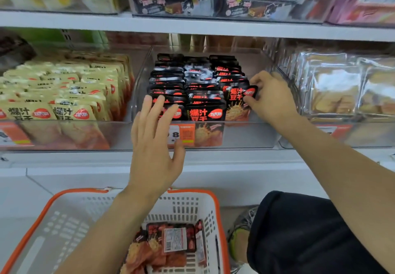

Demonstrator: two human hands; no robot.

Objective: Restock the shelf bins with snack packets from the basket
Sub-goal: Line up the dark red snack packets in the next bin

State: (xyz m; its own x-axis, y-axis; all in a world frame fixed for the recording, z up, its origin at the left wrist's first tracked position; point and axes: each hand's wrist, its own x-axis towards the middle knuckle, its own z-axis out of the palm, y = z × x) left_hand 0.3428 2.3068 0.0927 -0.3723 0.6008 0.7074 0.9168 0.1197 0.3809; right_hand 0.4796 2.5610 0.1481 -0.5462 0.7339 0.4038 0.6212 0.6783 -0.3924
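A clear shelf bin (245, 137) in the middle holds three rows of black snack packets (192, 85) with red print. My right hand (270, 96) pinches the front packet of the right row (237, 100) by its top corner, standing it upright in the bin. My left hand (154, 137) has straight, spread fingers whose tips touch the front packet of the left row. Below, a white basket with an orange rim (192, 192) holds several black and red packets (168, 246) at its bottom.
To the left a bin of yellow packets (64, 94) of the same brand. To the right a bin of clear-wrapped pale snacks (342, 85). Another shelf with boxed goods (192, 4) runs above. My knee in dark shorts (299, 231) is beside the basket.
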